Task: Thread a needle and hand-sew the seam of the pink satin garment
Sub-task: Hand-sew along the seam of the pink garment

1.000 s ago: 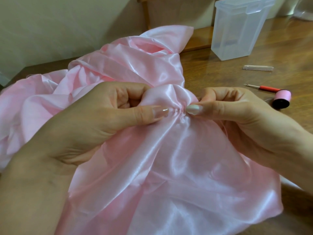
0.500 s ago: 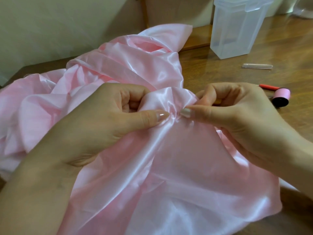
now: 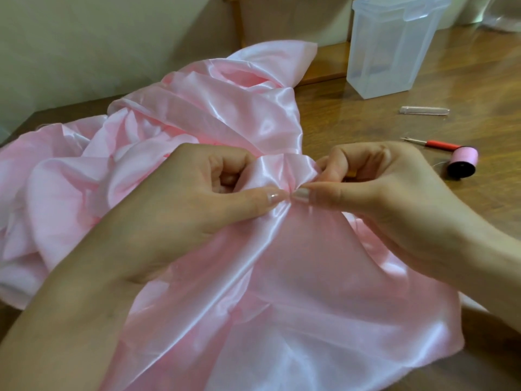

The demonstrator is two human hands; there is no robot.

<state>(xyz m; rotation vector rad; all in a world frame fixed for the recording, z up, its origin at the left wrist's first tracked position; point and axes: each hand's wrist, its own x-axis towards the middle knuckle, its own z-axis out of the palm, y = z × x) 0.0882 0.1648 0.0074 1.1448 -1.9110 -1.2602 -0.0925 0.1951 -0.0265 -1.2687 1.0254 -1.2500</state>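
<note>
1. Both thumb tips meet almost nail to nail at mid-frame, and between them sits a small gathered fold of the satin [image 3: 282, 292].
2. The left hand [image 3: 197, 210] pinches that fold from the left, thumb on top, the other fingers curled in behind the cloth.
3. The right hand [image 3: 380, 198] pinches it from the right, its fingers bent tightly. I cannot make out a needle, so I cannot tell whether one is held there.
4. From the pinch a shiny ridge runs down toward the lower left of the frame, and the puffed cloth rises just above the thumbs. I take that ridge for the seam line. The next stitch would go in right at the pinch, and both hands are equally near.
5. The rest of the satin spreads to the left and lower edges of the frame over the table [image 3: 366, 128].
6. Right of the right hand lie a pink spool [image 3: 462, 162], a red tool [image 3: 439, 144] and a clear tube [image 3: 424, 110]. A plastic box [image 3: 394, 52] stands at upper right.
</note>
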